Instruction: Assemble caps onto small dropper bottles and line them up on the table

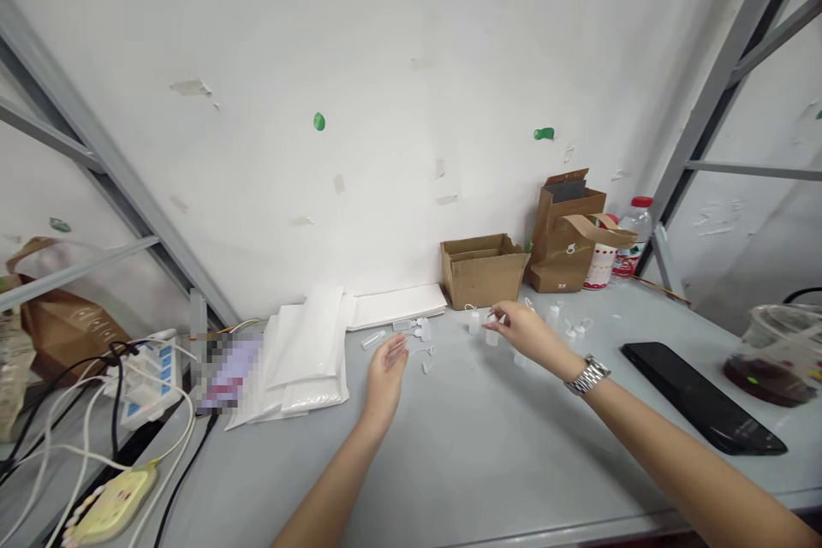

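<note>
Small translucent plastic squeeze bottles with looped caps stand on the grey table. My right hand (517, 327), with a metal watch on its wrist, is closed in a pinch on the top of one small bottle (491, 337). Just left of it stands another capped bottle (473, 324), and several more, such as this bottle (554, 316), stand behind and right of the hand. My left hand (386, 366) is loosely curved, fingers a little apart, with nothing plainly in it. By its fingertips lie a clear empty bottle (373, 340) on its side and loose white caps (422, 330).
White envelopes (308, 351) are stacked at left, beside a power strip (151, 381) with tangled cables. A cardboard box (485, 274), a brown paper bag (562, 240) and a red-capped bottle (635, 235) line the wall. At right are a black flat object (703, 398) and a plastic cup (771, 355) of dark liquid.
</note>
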`<state>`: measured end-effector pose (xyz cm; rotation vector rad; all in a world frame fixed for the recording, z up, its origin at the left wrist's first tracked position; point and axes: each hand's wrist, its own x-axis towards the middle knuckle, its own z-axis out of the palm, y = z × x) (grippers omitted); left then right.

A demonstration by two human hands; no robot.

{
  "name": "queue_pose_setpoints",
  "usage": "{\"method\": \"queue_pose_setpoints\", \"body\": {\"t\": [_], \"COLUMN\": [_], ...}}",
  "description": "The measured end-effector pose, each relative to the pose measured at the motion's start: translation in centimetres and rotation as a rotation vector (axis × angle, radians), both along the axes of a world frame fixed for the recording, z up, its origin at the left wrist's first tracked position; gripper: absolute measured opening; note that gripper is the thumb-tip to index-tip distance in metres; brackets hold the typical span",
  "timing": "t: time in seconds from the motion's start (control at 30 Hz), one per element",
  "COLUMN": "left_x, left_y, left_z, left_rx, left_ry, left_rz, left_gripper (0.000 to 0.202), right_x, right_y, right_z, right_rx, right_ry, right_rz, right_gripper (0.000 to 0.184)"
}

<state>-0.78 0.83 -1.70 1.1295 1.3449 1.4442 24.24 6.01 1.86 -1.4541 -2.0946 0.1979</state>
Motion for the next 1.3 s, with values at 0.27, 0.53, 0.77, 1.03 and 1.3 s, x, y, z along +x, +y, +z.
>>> {"method": "queue_pose_setpoints", "body": {"t": [0.27,0.53,0.77,1.03,1.3], "left_x": [-0.3,-2.7,-3.9,-3.5,0.6], "left_y": [0.4,2.5,3.4,2.6,0.6], "left_z": [-0.9,-3.2,-2.6,-1.1,-0.7], "left_rx": [0.045,0.148,0.076,0.165,0.055], "left_ry": [0.209,1.102,1.269,1.039,0.063], "left_rz": [-0.024,0.185,0.186,0.205,-0.068], "left_gripper": [0.027,0.038,0.037,0.035,0.029], "right_x": [-0.2,-0.1,-0.2,-2.9,-9.7], "right_y": [-0.2,-0.4,-1.1,-2.6,-2.6], "right_z": [-0.1,-0.1,0.9,2.0,-2.2], "right_rx": [-0.005,0.075,0.213,0.298,-0.255], "right_ry": [-0.138,-0.234,-0.247,0.055,0.694], "right_rz": [0.042,-0.033,-0.054,0.017,0.165], "right_gripper": [0.031,0.036,0.039,0.032,0.036]}}
